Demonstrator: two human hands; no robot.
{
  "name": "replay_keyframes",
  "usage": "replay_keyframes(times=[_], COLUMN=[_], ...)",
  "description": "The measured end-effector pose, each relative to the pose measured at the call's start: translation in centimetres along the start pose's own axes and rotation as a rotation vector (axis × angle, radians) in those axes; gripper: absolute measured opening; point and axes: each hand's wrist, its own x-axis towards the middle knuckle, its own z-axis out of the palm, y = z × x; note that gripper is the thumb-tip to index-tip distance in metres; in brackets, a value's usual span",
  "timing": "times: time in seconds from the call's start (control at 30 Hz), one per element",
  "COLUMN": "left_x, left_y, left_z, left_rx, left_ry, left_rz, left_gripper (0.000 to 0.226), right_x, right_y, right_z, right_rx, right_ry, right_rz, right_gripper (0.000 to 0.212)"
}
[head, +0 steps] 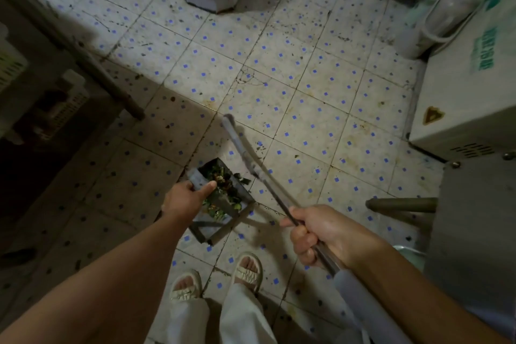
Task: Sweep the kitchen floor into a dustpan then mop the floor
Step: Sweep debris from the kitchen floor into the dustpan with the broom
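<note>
Head view shows my left hand (186,196) gripping the loaded dustpan (220,201) just ahead of my sandals (217,278), my right hand (321,234) clenching the broom handle (268,176) beside it; tilting the pan risks spilling scraps.

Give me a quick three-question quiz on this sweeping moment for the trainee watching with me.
1. True or false: the dustpan is empty.
2. Which hand grips the long metal handle? A) left hand B) right hand C) both
3. Fill in: the person's feet wear pale ______.

Key:
1. False. It holds a pile of green and dark scraps.
2. B. The right hand is wrapped round the handle; the left hand holds the dustpan's rear edge.
3. Sandals.
</note>
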Motion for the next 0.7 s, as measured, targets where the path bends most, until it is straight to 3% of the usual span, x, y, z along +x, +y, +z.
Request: replay_keyframes(times=[0.1, 0.23, 0.43, 0.7], left_x=[-0.7, -1.2, -1.6, -4.4], left_y=[-1.1, -3.1, -5.7, -10.6], left_z=[-0.5, -2.1, -4.8, -9.3], left_rx=[-0.06, -0.105, -0.188, -0.369], left_ry=[-0.018, -0.012, 0.045, 0.019], left_rz=[-0.026, -0.023, 0.007, 0.012], left_gripper=[0.04, 0.06, 0.063, 0.035], right_x=[0.6, 1.7, 1.9, 2.0], right_y=[-0.5, -1.0, -0.1, 4.9], right_z=[0.6, 1.6, 3.6, 10.0], right_rx=[-0.05, -0.06, -0.015, -0.033], right_ry=[0.036, 0.066, 0.097, 0.171], right_rz=[-0.039, -0.056, -0.053, -0.095], right_gripper=[0.035, 0.037, 0.037, 0.035])
